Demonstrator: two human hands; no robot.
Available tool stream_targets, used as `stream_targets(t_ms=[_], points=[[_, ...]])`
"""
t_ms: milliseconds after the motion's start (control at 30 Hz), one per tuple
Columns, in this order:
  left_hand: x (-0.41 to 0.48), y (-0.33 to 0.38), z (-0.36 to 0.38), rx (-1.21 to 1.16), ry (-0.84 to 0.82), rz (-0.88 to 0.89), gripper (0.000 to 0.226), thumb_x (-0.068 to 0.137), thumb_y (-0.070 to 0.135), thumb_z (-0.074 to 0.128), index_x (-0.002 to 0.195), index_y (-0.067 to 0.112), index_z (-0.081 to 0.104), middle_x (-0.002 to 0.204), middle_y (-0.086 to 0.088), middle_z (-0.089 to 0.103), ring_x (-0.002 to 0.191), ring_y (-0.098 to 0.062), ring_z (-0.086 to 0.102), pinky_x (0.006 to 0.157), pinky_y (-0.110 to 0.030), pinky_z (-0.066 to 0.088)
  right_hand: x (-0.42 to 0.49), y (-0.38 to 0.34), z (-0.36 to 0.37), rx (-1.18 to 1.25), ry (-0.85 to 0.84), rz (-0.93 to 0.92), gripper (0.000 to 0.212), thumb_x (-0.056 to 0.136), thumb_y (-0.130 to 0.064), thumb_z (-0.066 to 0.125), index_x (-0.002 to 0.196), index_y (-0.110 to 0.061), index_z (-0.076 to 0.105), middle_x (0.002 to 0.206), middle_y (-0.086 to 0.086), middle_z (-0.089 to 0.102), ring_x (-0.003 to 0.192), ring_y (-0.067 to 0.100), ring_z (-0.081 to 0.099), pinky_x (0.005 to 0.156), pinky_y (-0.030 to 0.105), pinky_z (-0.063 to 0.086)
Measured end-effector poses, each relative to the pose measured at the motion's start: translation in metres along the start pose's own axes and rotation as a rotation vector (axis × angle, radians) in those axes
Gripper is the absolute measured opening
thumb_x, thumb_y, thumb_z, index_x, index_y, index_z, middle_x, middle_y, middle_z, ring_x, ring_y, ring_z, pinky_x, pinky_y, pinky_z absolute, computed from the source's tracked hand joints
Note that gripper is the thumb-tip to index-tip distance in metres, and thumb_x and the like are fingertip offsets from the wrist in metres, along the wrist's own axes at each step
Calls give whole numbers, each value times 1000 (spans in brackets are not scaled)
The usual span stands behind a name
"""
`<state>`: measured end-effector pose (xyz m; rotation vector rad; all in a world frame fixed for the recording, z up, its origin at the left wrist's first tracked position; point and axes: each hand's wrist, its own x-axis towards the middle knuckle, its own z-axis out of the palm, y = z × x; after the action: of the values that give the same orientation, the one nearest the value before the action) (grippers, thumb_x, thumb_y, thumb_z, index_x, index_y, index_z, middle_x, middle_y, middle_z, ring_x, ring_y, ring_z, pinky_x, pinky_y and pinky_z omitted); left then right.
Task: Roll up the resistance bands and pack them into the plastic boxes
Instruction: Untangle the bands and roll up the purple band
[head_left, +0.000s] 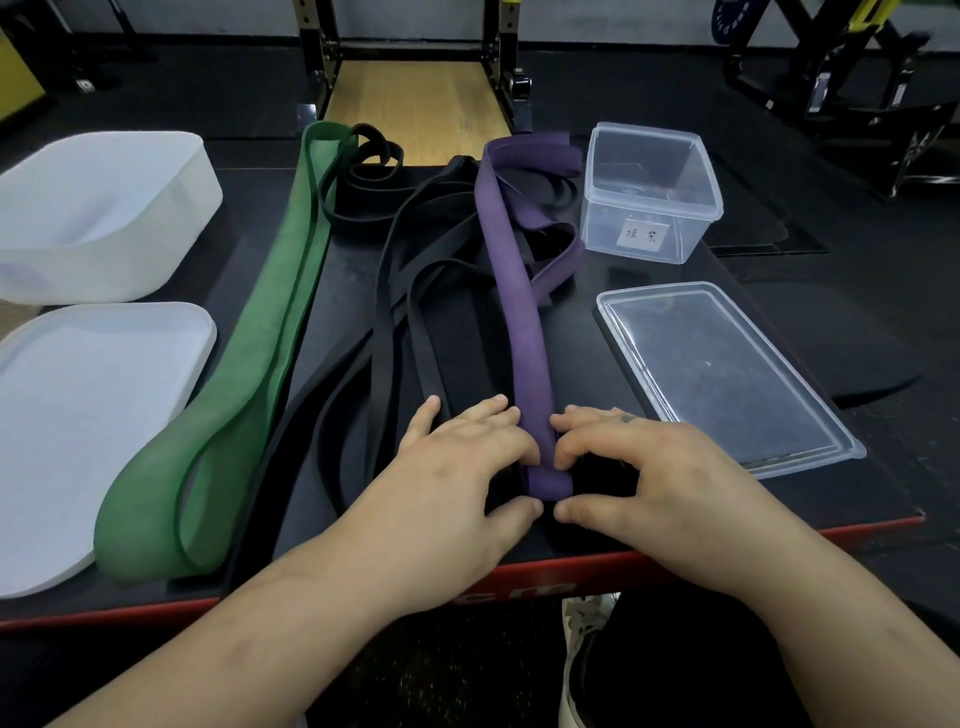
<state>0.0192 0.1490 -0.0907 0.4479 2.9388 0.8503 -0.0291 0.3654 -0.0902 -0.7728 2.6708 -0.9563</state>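
A purple resistance band (522, 312) stretches from the table's far side to its near edge. Its near end is turned into a small roll between my hands. My left hand (462, 467) pinches that roll with thumb and forefinger from the left. My right hand (639, 467) pinches it from the right. A wide green band (249, 353) lies doubled at the left. Several thin black bands (395, 291) tangle in the middle. A clear plastic box (649, 192) with a paper label stands at the far right. Its clear lid (727, 374) lies flat in front of it.
A white translucent box (98, 218) stands at the far left, with its white lid (88, 431) lying nearer me. The black table (649, 525) has a red front edge. Gym frames and a wooden platform (415, 104) stand beyond. A shoe (582, 670) shows below the table.
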Motion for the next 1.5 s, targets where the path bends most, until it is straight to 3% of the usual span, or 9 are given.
stream_targets(t_ms=[333,600,767,967,1067,1133,1233,1333,1500], points=[[4,-3,-4,-4,-8,5,34,100,50,53,133,40,57,159,21,36,149,13,5,127,-35,-6,5,6,-2,-36,-28,-47,25,86,-49,75,110,-49,68,139,-30,49,145,-17,24,127,25,17],[0,0,1,58,21,24,44,98,57,33,127,37,60,152,19,44,149,7,12,128,-41,0,3,8,-3,-37,-40,-111,39,87,-67,57,108,-40,75,134,-31,43,140,-5,36,115,28,35],[1,1,-1,-3,96,-30,31,98,56,47,126,41,50,132,24,53,136,11,31,128,-37,6,10,7,-7,-51,-73,-80,24,93,-54,60,102,-38,77,130,-29,41,132,-2,42,111,26,37],[4,-1,-1,6,82,-1,29,94,53,59,119,39,58,139,27,52,142,19,14,128,-35,4,9,6,-2,-74,5,-31,22,94,-49,63,107,-37,76,121,-26,49,124,-1,47,105,23,40],[4,-2,-1,6,82,6,26,94,50,62,115,36,59,144,29,49,144,18,13,128,-34,3,6,2,1,-71,80,-7,28,91,-52,62,114,-42,73,116,-30,54,123,-4,48,100,11,35],[3,-4,0,4,73,4,25,94,50,61,113,35,58,147,29,46,144,19,11,128,-33,2,5,1,1,-77,90,-20,31,91,-51,62,118,-41,72,113,-38,55,129,-9,44,106,7,30],[2,-4,-1,-12,66,12,28,95,50,61,118,34,57,149,27,45,144,20,9,128,-32,0,4,2,0,-68,59,-42,29,93,-48,65,122,-42,68,123,-33,62,141,-13,33,120,21,28],[3,-5,-2,-34,64,4,35,96,49,60,126,31,57,145,23,49,143,20,7,128,-33,1,3,0,-2,-12,58,-22,27,91,-49,61,118,-48,59,122,-31,60,131,-22,37,114,10,22],[8,-5,-4,-21,50,-6,40,97,52,55,134,36,57,144,21,51,146,14,11,128,-34,0,4,-2,2,-58,76,-49,10,98,-43,57,107,-48,57,118,-27,63,144,-8,34,125,26,19]])
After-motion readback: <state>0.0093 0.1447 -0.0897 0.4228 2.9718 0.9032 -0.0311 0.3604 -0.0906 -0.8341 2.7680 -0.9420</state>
